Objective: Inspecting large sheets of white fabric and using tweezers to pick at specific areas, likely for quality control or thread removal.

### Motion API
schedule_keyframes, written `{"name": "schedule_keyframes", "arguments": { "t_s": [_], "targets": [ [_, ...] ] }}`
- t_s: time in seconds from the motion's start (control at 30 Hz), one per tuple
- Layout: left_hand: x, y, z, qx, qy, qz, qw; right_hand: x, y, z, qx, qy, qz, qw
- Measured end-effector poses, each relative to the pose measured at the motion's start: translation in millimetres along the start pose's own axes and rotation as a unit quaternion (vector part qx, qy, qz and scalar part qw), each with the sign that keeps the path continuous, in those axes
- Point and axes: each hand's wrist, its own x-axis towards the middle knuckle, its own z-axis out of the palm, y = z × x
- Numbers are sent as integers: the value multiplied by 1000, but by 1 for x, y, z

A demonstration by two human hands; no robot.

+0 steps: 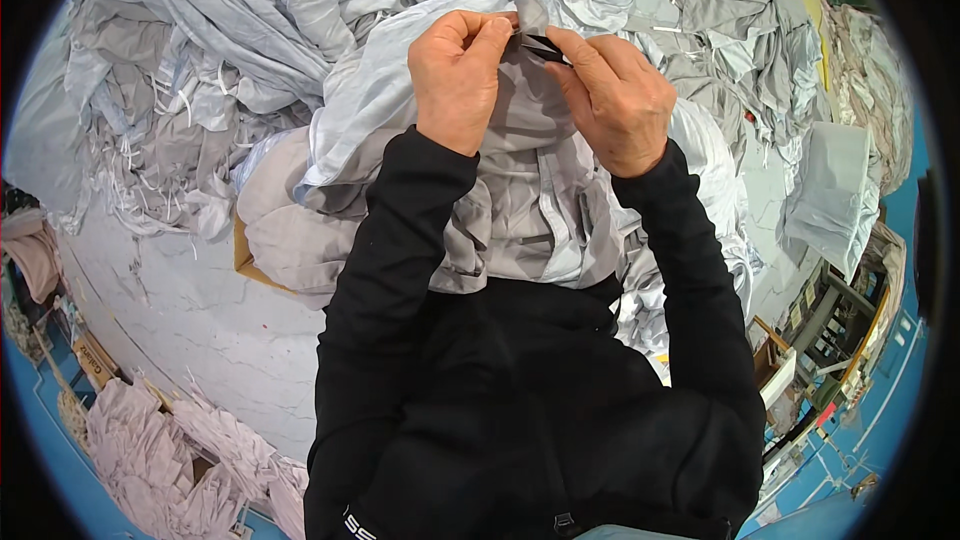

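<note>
**Grey cloth, small dark tag — soft goods, pinch grip**

Grey fabric garment hangs betw. both hands and down over the person's front, top edge lifted up to the fingertips. Left hand is closed, thumb and fingers pinching the cloth's upper edge. Right hand is closed too, thumb and forefinger clamped on a small dark tag at that same edge. Hands sit close together, fingertips nearly touching, w/ the tag just betw. them.

Handling, as a judgement: garment looks light, limp, thin; it creases and drapes freely, so no stiffness to lean on. Prob. a bit slick, being smooth woven stuff, so a flat pinch close to a seam or hem should hold better than a loose fistful. Not fragile. Tag is tiny and looks stiffer than the cloth; fingertip grip only, right at its edge.

Beyond the hands, a big heap of grey and pale blue garments covers a pale table. Left of and below the left elbow, a stack of pinkish folded cloth. Right of the right arm, more pale cloth.
</note>
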Motion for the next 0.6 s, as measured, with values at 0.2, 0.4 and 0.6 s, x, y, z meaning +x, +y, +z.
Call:
{"name": "schedule_keyframes", "arguments": {
  "t_s": [0.2, 0.4, 0.6],
  "targets": [
    [3, -1, 6, -11, -6, 7, 1000, 6, 5, 2, -16, -14, 6, 1000],
    [1, -2, 8, -14, -7, 9, 1000, 9, 2, 1, -22, -35, 15, 999],
    [-3, -1, 9, -5, -11, 31, 999, 13, -8, -6, -60, -70, 33, 995]
  ]
}}
